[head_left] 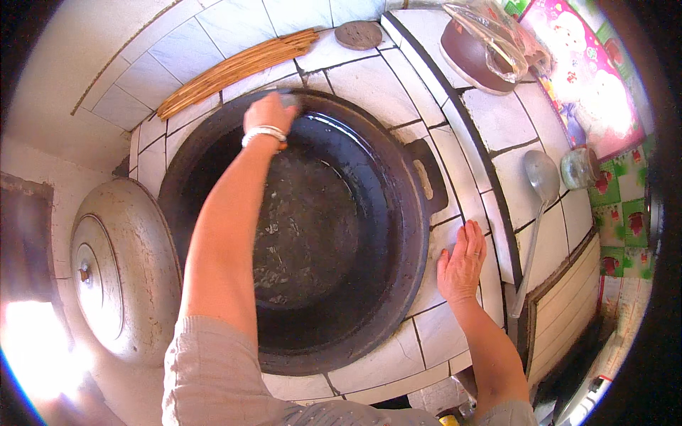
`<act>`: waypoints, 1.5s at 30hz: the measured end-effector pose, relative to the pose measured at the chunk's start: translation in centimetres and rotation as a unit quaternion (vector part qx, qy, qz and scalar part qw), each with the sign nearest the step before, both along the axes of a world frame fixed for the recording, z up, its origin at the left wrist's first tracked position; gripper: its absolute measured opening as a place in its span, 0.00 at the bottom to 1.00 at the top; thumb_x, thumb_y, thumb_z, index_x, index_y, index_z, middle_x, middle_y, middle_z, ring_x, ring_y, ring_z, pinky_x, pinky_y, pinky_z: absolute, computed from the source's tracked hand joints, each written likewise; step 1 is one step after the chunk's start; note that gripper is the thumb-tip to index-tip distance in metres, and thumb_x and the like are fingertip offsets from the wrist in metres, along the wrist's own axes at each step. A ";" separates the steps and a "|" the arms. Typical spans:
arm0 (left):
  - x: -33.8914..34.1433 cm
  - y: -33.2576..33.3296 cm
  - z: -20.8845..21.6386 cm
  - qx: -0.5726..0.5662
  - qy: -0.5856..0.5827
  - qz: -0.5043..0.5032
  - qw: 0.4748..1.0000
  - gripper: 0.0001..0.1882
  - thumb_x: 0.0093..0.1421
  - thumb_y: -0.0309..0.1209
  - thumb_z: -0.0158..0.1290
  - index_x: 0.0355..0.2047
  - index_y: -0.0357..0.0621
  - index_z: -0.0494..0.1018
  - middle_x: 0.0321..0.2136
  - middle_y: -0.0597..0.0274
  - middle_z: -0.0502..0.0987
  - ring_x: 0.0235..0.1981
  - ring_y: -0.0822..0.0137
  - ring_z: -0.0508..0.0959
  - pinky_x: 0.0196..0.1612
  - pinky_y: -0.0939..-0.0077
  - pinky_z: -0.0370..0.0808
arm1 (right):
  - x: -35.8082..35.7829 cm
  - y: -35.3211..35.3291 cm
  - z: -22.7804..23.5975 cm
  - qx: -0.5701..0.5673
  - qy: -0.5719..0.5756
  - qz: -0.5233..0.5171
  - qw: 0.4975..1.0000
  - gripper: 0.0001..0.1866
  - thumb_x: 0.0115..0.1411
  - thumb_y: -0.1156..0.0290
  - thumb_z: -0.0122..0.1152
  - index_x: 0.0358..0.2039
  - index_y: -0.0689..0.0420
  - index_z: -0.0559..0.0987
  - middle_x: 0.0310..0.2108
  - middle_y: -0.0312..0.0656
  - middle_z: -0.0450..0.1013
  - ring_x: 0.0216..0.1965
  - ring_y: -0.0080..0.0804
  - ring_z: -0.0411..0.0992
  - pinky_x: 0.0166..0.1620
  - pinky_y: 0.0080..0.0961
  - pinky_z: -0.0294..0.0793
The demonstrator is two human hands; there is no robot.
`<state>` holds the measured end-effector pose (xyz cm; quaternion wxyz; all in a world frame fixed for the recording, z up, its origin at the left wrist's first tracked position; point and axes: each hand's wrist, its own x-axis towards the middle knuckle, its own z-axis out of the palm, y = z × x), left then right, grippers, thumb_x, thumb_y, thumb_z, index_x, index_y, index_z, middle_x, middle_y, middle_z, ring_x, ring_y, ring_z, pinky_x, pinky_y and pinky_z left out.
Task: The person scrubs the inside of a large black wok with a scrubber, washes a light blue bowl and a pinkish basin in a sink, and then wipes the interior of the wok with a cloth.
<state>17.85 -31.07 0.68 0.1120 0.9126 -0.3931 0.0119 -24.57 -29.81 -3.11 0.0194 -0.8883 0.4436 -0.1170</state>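
Left hand [266,113] gripping 1 grey item [290,101] at wok's [410,227] far rim; right hand [463,264] flat, fingers extended, near stovetop's [369,86] right edge; wok, mid-stovetop, likely heavy, wet-slick, best held by side lug [438,188].

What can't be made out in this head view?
All in the head view:
- Grey thing at the left hand: partly covered by the hand and blurred; kind unclear.
- Wok: lower-left rim hidden by the left forearm and sleeve.
- Pale marks inside the wok: too small to tell bits from glints.
- Yellow thing: cut off by the lower edge.
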 end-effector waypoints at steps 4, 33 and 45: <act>4.1 3.9 1.5 0.096 -0.037 0.090 0.991 0.18 0.52 0.41 0.48 0.36 0.41 0.74 0.36 0.46 0.75 0.39 0.51 0.75 0.43 0.62 0.72 | -0.4 0.0 -0.1 -0.005 -0.009 0.003 1.000 0.30 0.46 0.73 0.56 0.49 0.71 0.60 0.56 0.54 0.52 0.60 0.48 0.48 0.60 0.45 0.45; -1.8 17.8 -8.1 0.365 -0.085 -0.140 0.916 0.13 0.55 0.29 0.44 0.39 0.41 0.73 0.39 0.49 0.72 0.39 0.55 0.76 0.37 0.62 0.74 | -0.7 0.0 -0.9 -0.039 -0.001 0.012 0.999 0.27 0.50 0.73 0.51 0.51 0.67 0.61 0.57 0.51 0.53 0.60 0.45 0.48 0.60 0.42 0.45; 1.7 26.2 -8.2 0.703 0.228 -0.110 0.664 0.12 0.52 0.38 0.52 0.35 0.49 0.76 0.36 0.62 0.76 0.35 0.68 0.76 0.35 0.73 0.74 | -1.0 -0.4 -2.0 -0.057 0.007 0.019 0.998 0.24 0.54 0.71 0.50 0.51 0.66 0.62 0.56 0.50 0.56 0.59 0.44 0.52 0.59 0.39 0.49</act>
